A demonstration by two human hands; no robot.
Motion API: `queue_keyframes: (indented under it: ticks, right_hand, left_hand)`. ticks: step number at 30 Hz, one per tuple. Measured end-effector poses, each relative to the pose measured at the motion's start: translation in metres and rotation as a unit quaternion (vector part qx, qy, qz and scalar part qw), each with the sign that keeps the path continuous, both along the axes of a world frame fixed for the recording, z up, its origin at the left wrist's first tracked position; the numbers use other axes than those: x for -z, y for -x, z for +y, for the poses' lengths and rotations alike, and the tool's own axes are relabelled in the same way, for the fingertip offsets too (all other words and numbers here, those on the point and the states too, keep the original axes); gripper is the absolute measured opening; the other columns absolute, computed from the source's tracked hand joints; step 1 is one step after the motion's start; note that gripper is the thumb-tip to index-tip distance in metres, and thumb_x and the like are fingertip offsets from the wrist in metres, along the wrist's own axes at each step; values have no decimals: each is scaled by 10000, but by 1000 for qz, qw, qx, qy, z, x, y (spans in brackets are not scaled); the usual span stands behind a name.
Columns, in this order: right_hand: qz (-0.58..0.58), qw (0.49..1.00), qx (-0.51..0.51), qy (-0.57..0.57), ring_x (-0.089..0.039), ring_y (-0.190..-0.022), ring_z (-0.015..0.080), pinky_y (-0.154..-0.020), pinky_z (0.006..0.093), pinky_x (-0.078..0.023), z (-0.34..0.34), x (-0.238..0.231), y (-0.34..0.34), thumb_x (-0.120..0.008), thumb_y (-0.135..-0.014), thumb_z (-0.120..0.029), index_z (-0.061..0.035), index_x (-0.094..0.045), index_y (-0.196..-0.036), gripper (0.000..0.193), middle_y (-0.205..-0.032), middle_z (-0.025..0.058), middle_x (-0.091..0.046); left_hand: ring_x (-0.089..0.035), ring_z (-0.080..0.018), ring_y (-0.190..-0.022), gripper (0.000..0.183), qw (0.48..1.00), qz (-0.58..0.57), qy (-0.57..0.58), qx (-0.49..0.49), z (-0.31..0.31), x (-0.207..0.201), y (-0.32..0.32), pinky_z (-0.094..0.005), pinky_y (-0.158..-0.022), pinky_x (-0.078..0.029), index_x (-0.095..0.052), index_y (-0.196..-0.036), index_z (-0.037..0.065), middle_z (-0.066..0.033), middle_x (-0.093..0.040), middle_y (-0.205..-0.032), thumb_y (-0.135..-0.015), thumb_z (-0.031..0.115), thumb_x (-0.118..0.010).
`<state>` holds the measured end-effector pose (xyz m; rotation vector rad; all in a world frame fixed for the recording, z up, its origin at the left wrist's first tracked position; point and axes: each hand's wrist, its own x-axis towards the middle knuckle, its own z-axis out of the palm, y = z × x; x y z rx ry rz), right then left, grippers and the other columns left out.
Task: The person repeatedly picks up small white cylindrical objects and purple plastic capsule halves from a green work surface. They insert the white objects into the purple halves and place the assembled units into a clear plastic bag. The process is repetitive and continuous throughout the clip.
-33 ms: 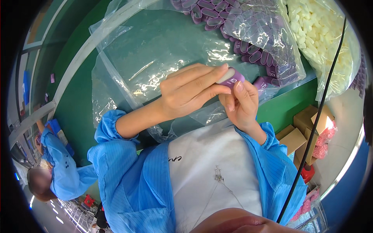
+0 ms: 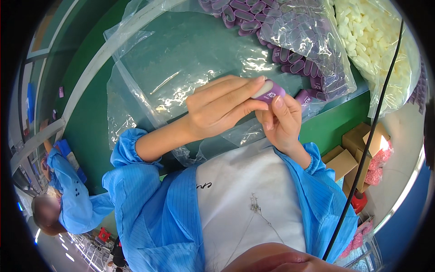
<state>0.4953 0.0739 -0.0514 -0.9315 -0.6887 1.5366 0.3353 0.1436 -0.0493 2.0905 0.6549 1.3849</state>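
Note:
Over the plastic sheet, both of my hands meet around a small purple oval sleeve [image 2: 273, 94] with a pale rounded insert [image 2: 267, 86] showing at its end. My right hand [image 2: 283, 119] grips the sleeve between thumb and fingers from the near right. From the left, my left hand [image 2: 222, 104] has its fingertips closed at the pale end, index finger above and thumb below. How deep the insert sits is hidden by the fingers. Another purple sleeve [image 2: 302, 97] lies just beyond my right hand.
Many purple sleeves [image 2: 297, 67] are heaped at the far right, partly under a clear bag [image 2: 308, 27]. Beside them bulges a bag of pale pieces [image 2: 362, 38]. A black cable [image 2: 374, 129] crosses the right side. Cardboard boxes [image 2: 344, 161] stand at right; a co-worker [image 2: 79, 192] sits left.
The purple sleeve has turned very slightly between my fingers. The co-worker's arm at the left has shifted a little. My hands stay in the same place.

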Motion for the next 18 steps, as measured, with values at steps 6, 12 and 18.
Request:
queue_keyframes:
  ticks: [6,12,18]
  right_hand:
    - [59,996,-49,-33,-384,-469,80,-468,264,-297,-2,6,-2,-466,-1075,-309,47,-611,-1175,398,-559,0,-492]
    - [155,988,-19,-3,-448,-520,64,-505,232,-360,1,8,3,-483,-1076,-216,35,-635,-1168,308,-647,54,-587]
    - [53,999,5,0,-378,-479,53,-484,230,-315,3,4,9,-441,-1087,-249,9,-579,-1249,335,-622,15,-547]
  left_hand:
    - [-742,-297,-805,497,999,-25,-24,-4,-2,6,2,-317,-658,-595,-677,-1163,-47,-215,-737,-972,-717,78,-857]
    - [-736,-278,-772,396,999,-29,-38,-10,2,5,-1,-308,-637,-598,-706,-1062,-43,-208,-736,-984,-711,55,-860]
    - [-733,-267,-764,348,999,-15,-21,-24,4,4,1,-299,-630,-584,-709,-1029,-38,-211,-738,-1003,-729,60,-855]
